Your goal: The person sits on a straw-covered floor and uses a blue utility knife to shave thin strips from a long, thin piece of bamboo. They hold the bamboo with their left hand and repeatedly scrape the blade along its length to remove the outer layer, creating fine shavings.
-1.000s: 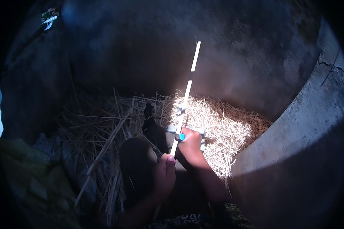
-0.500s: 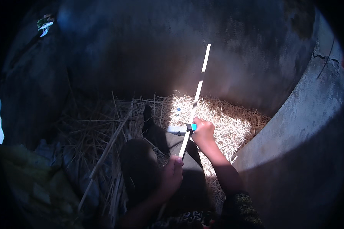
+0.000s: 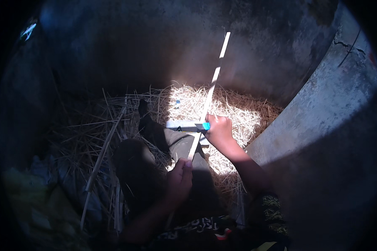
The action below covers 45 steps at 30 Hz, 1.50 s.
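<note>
A long, thin pale strip point(image 3: 210, 93), which looks like split bamboo, slants upward from my lap toward the dark wall. My left hand point(image 3: 180, 179) is closed round its lower part, thumb on top. Farther up, my right hand point(image 3: 219, 129) is closed on a small knife point(image 3: 205, 125) with a bright blue handle; its dark blade lies across the strip. Most of the handle is hidden in my fist. A grey block-like object point(image 3: 181, 124) lies under the strip, beside the blade, partly covered by my leg and hand.
Sunlit straw shavings point(image 3: 243, 121) spread past my right hand. Longer strips point(image 3: 107, 146) lie in a loose heap at the left, near yellowish cloth or sacking point(image 3: 25, 196). A concrete wall point(image 3: 314, 113) curves up on the right, and a dark wall point(image 3: 155, 46) stands behind. My legs point(image 3: 134, 159) stretch forward.
The view has shifted, so the scene sits higher and farther left. More of the grey block shows beside the blade. Both hands keep their grip on the strip and the knife.
</note>
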### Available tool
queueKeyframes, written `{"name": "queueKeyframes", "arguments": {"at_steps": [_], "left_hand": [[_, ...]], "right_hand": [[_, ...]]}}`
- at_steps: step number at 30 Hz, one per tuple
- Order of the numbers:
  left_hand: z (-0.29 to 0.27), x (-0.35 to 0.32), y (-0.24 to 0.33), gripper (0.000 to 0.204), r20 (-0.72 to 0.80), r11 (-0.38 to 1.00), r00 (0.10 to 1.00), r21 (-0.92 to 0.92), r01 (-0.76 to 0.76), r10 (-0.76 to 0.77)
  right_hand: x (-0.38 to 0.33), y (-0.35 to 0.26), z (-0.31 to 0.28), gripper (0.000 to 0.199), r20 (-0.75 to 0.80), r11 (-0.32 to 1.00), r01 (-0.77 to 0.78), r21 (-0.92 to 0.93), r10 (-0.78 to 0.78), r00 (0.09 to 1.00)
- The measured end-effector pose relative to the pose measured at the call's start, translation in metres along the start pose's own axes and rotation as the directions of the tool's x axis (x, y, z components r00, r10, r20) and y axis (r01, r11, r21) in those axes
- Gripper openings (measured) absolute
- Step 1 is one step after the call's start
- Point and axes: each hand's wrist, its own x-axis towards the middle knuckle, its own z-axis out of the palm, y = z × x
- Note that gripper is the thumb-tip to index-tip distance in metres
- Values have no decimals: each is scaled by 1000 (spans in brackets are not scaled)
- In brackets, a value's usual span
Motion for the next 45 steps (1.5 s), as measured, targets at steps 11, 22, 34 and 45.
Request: {"name": "queueKeyframes", "arguments": {"at_steps": [11,22,34,45], "left_hand": [[11,-5,17,27,82,992,996,116,-43,33],[-20,12,78,30,90,944,992,309,-117,94],[-74,-89,79,21,156,943,976,317,97,-153],[-80,-87,49,20,103,965,987,243,95,-123]], "right_hand": [[134,118,-13,18,-82,768,-551,-328,558,826],[163,158,-37,18,-234,763,-588,-270,540,809],[137,218,-108,23,-256,422,-890,-175,853,455],[84,201,-105,29,-60,779,-622,85,627,777]]}}
